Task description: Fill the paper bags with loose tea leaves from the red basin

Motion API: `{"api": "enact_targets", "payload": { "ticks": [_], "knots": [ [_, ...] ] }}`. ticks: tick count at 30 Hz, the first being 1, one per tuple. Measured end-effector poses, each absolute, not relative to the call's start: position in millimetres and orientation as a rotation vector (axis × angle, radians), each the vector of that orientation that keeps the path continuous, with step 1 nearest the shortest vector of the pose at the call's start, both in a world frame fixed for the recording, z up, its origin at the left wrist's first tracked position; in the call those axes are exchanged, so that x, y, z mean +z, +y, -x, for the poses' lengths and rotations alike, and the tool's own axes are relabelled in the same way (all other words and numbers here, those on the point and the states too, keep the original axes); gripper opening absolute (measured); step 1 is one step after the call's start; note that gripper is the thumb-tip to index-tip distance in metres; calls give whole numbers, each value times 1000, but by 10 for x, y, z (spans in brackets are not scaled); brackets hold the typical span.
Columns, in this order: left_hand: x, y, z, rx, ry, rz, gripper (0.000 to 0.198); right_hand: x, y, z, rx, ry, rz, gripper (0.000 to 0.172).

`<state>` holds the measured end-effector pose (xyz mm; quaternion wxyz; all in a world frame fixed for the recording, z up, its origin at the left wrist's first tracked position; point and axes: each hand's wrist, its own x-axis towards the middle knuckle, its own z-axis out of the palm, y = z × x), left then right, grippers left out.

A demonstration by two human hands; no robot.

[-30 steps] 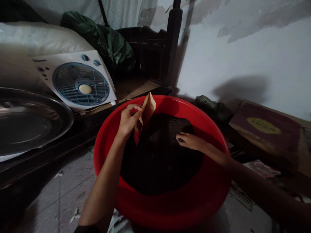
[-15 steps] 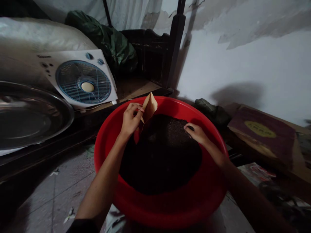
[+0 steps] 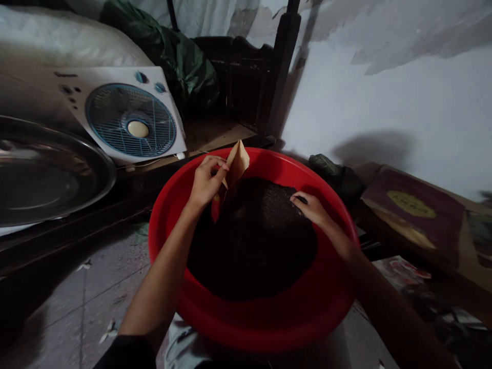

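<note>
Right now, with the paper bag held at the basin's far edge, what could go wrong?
1. The left hand pinches the paper bag by one edge near the red basin rim; if it tips, dark loose material put in could spill over the rim.
2. The right hand lies on the material across from the bag, so a carried handful may scatter.
3. The box fan stands close behind; if running, it could blow grains about.

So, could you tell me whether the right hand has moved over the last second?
Yes: the right hand has slid outward across the dark heap toward the red basin's right rim.
</note>
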<state>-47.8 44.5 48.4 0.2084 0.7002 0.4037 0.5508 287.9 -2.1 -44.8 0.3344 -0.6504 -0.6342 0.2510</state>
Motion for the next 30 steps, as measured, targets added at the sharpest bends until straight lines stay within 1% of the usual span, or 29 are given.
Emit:
{"api": "enact_targets", "payload": {
  "ticks": [7, 13, 24, 30],
  "knots": [
    [492, 430, 545, 1546, 1172, -1900, 10, -457, -28, -2872, 645, -1641, 1636, 31],
    [476, 453, 573, 1537, 1155, -1904, 15, -465, -25, -2882, 665, -1593, 1621, 31],
    [478, 455, 591, 1533, 1170, -1898, 12, -400, -50, -2856, 643, -1615, 1635, 28],
    [472, 399, 593, 1556, 1139, -1850, 16, -466, -86, -2872, 626, -1611, 1649, 29]
  ]
}}
